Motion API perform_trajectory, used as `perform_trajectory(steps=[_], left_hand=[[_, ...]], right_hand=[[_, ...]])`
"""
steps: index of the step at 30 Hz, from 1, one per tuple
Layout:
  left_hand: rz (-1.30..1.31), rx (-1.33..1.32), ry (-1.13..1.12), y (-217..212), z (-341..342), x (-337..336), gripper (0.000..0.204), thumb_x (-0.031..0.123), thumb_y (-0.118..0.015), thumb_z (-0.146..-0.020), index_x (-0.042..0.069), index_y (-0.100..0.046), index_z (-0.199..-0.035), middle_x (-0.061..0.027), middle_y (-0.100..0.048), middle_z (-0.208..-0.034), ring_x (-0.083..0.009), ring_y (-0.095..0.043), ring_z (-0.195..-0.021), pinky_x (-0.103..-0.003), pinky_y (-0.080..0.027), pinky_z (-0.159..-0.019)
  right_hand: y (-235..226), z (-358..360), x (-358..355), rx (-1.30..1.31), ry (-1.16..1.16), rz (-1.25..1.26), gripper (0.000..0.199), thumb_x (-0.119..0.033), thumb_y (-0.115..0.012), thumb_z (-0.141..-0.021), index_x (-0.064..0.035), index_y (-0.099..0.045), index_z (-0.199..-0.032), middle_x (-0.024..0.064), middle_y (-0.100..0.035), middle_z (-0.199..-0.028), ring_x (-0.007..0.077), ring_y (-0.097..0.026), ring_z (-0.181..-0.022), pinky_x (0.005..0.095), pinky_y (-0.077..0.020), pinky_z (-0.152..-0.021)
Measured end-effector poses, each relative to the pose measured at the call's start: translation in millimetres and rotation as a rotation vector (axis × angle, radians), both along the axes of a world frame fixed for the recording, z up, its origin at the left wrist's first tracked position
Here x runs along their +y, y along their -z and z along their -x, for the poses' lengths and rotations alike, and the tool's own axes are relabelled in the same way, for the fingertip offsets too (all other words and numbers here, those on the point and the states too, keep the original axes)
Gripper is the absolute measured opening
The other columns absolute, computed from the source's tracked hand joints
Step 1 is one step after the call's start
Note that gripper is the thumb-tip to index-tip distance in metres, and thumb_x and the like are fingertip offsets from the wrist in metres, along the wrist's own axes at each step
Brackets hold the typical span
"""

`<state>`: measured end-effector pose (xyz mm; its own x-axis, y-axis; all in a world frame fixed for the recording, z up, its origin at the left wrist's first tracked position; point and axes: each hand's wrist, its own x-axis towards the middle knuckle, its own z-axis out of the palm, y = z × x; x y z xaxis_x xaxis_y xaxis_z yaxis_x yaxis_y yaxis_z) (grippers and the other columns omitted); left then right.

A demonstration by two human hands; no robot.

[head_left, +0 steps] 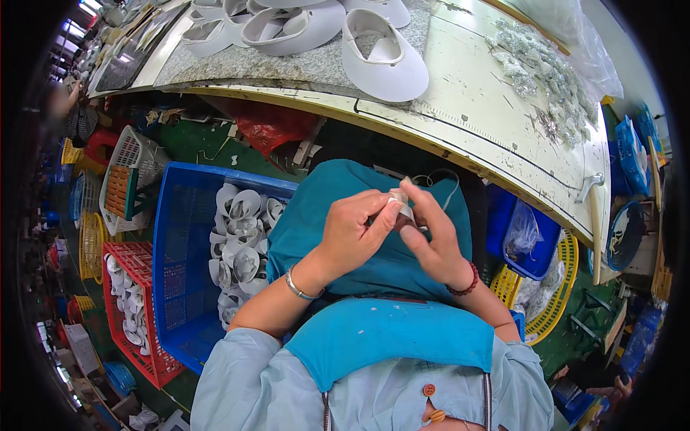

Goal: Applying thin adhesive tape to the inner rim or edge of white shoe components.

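Beside blue crate (176, 273) — both hands (352, 230) (435, 241) pinch small white piece (399, 203).

Both hands work over the lap, left hand (352, 233) and right hand (431, 241) touching at the fingers around a small white piece (399, 204). Open room lies between hands and worktop edge (445, 136) (dark gap, nothing seen in it). Far side of the worktop: white visor-shaped pieces (381, 50) crowd the left part; pile of small clear bits (546, 79) takes the right. Bare strip between them is passable. Left of the lap, blue crate (180, 273) and red crate (136, 309) stand side by side, both part-filled, blocking a low reach.
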<state>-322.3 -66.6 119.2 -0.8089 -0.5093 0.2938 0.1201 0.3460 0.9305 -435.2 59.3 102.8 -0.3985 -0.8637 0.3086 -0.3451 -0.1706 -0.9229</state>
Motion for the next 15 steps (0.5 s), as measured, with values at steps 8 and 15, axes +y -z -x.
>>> perform_trajectory(steps=[8, 15], left_hand=[[0.672, 0.107, -0.093, -28, -2, -18, 0.016, 0.015, -0.068, -0.077, 0.007, -0.068, -0.091, -0.0057, -0.059, -0.091, -0.0234, -0.055, -0.075, -0.036, -0.041, -0.07], [0.716, 0.097, -0.085, -31, 1, -30, 0.017, 0.015, -0.07, -0.074, 0.006, -0.067, -0.089, -0.0061, -0.06, -0.092, -0.0231, -0.056, -0.077, -0.036, -0.041, -0.072]], right_hand=[[-14, 26, -12, -0.86, -0.351, -0.096, 0.031, -0.022, -0.052, -0.096, 0.0002, -0.058, -0.117, 0.004, -0.063, -0.089, 0.0067, -0.057, -0.073, 0.02, -0.0463, -0.065], [-20, 24, -22, -0.809, -0.211, -0.088, 0.023, -0.019, -0.056, -0.094, 0.0008, -0.064, -0.103, 0.0053, -0.066, -0.082, 0.0084, -0.059, -0.069, 0.021, -0.047, -0.061]])
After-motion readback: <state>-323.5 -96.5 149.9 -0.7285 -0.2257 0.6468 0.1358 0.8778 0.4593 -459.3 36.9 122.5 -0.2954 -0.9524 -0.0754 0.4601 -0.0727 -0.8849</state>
